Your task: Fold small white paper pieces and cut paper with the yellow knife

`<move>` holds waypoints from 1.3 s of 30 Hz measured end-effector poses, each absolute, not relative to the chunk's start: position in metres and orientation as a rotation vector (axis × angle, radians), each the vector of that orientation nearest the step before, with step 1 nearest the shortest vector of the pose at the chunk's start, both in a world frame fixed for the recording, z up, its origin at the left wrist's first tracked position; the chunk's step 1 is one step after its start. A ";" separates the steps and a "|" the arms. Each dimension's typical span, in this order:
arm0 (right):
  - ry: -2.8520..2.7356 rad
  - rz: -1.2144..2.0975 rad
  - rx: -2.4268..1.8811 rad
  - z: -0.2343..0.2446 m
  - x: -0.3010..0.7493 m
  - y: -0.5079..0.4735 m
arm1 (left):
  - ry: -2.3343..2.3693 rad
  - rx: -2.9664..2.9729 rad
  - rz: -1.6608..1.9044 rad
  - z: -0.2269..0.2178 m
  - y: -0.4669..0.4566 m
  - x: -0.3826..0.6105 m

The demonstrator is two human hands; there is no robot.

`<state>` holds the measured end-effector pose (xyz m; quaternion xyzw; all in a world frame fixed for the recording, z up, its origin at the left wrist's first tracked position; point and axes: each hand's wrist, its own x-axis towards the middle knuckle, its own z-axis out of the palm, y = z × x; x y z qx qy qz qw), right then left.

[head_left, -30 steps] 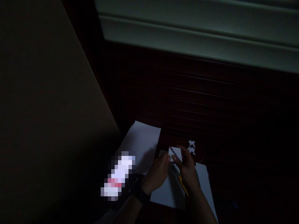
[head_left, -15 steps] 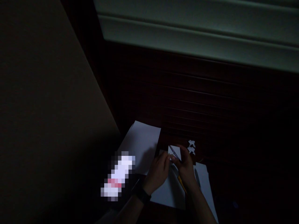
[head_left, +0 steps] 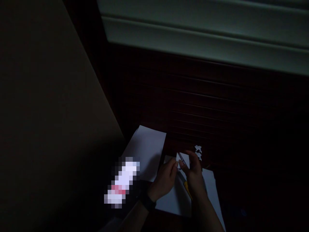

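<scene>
The scene is very dark. My left hand (head_left: 164, 178) and my right hand (head_left: 193, 172) meet over a small white piece of paper (head_left: 182, 158), each pinching an edge of it. A thin dark line, perhaps a fold or a slim tool, crosses the paper between my fingers. A dark watch band circles my left wrist. Below my hands lies a white sheet (head_left: 172, 199) with a yellow-handled tool (head_left: 187, 189) resting on it, partly hidden by my right wrist.
Another white sheet (head_left: 147, 149) lies to the left on the dark wooden table (head_left: 229, 129). Small white paper cut-outs (head_left: 198, 151) sit just beyond my right hand. A blurred white and pink object (head_left: 123, 180) is at the left. A pale wall and window ledge stand behind.
My hands have shifted slightly to the right and closer together on the small paper. My right hand now covers more of the cut-outs and of the pen on the sheet.
</scene>
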<state>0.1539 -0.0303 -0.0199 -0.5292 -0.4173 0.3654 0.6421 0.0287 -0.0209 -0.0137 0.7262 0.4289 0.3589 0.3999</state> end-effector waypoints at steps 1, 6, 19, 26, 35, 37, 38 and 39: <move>-0.939 0.814 -1.207 -0.020 0.153 -0.030 | 1.084 1.829 0.908 -0.014 -0.021 0.029; -0.894 0.827 -1.198 -0.023 0.149 -0.030 | 1.069 1.751 0.937 -0.010 -0.019 0.028; -0.737 1.161 -1.119 -0.010 0.154 -0.032 | 1.065 1.787 0.899 -0.006 -0.019 0.027; -0.711 1.193 -1.142 -0.020 0.159 -0.031 | 1.022 1.818 0.843 -0.006 -0.016 0.022; -0.744 0.861 -1.170 -0.026 0.148 -0.031 | 1.100 1.849 0.862 -0.009 -0.021 0.027; -0.728 0.823 -1.183 -0.028 0.145 -0.031 | 1.133 1.884 0.882 -0.011 -0.023 0.030; -0.727 0.827 -1.189 -0.028 0.144 -0.031 | 1.153 1.902 0.897 -0.012 -0.024 0.030; -0.730 0.841 -1.195 -0.027 0.143 -0.031 | 1.172 1.918 0.913 -0.012 -0.025 0.031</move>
